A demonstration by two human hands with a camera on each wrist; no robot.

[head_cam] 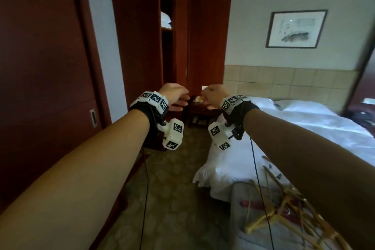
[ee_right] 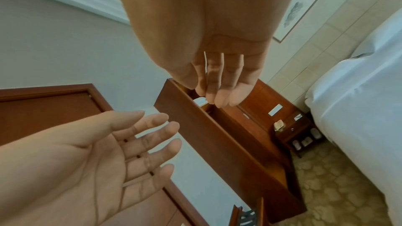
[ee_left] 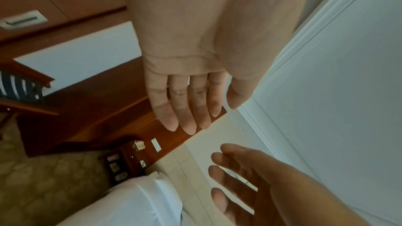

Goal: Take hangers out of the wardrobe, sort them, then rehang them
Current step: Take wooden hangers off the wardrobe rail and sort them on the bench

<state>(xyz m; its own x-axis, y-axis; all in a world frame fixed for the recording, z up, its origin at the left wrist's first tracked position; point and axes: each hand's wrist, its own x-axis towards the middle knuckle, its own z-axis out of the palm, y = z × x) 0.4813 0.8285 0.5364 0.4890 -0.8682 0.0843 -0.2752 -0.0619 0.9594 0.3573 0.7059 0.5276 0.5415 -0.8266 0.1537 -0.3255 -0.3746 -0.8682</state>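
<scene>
Both arms reach forward at chest height toward the open dark-wood wardrobe (head_cam: 167, 53). My left hand (head_cam: 176, 97) and my right hand (head_cam: 211, 97) hover close together, apart from each other, and hold nothing. In the left wrist view the left hand's fingers (ee_left: 187, 109) are straight, side by side. In the right wrist view the right hand's fingers (ee_right: 219, 85) are loosely extended, with the left palm (ee_right: 97, 157) open beside them. Several pale wooden hangers (head_cam: 288, 205) lie in a heap on the foot of the bed, under my right forearm.
A bed with white linen (head_cam: 304, 126) fills the right side. A small bedside table (head_cam: 200, 111) stands beyond the hands. A closed wooden door (head_cam: 40, 67) is on the left. Patterned carpet (head_cam: 172, 189) runs between wardrobe and bed. Folded white linen (head_cam: 166, 18) sits on a wardrobe shelf.
</scene>
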